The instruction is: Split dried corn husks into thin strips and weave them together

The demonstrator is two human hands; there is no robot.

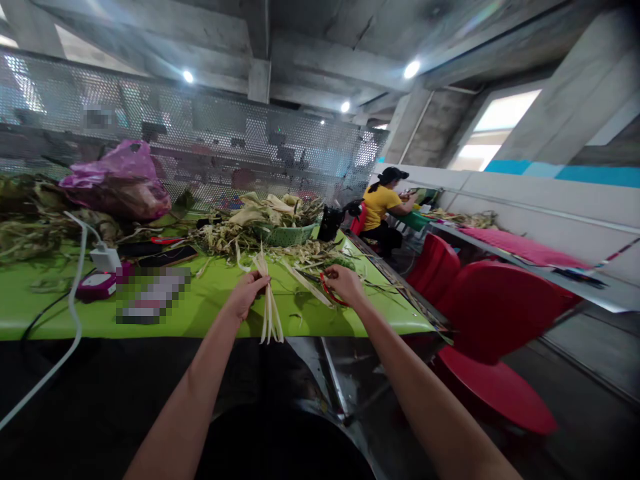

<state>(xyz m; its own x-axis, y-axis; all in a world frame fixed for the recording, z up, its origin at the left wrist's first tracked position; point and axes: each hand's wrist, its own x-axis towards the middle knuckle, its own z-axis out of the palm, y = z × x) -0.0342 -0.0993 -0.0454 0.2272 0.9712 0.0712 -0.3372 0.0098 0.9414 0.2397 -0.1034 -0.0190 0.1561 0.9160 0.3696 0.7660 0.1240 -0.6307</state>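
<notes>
My left hand is closed around a bundle of pale dried leaf strips, which fan out below the fingers and poke up above them. In my right hand is a pair of scissors with red-orange handles; their blades point left, apart from the bundle. Between the hands a longer pale strip lies on the green tabletop. Behind them a green basket is heaped with dried leaves, and more scraps lie around its base.
At left stand a pink plastic bag, a purple power block with a white cable, and a dark phone. Red chairs are at right. A person in a yellow shirt sits beyond. A perforated metal screen runs behind the table.
</notes>
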